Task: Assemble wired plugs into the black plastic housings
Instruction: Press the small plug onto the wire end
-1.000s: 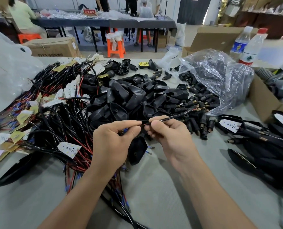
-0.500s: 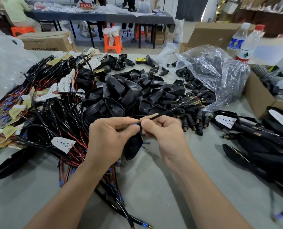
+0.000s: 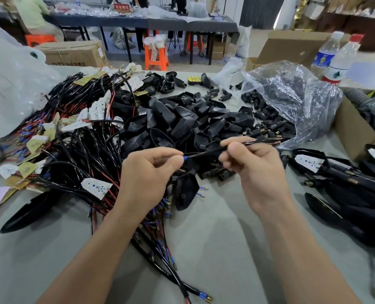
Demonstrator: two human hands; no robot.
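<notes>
Assembly workshop: heaped housings (image 3: 182, 121), wire bundles (image 3: 77, 150), cartons (image 3: 72, 52).

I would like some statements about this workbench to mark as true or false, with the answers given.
1. The left hand and the right hand hold the same black wire. True.
2. The left hand pinches the wire near its blue tip. True.
3. The two bottles stand at the table's left side. False: they stand at the far right.
4. The clear bag is empty. False: black plugs show inside it.
5. The pile of housings lies beyond the hands. True.
</notes>
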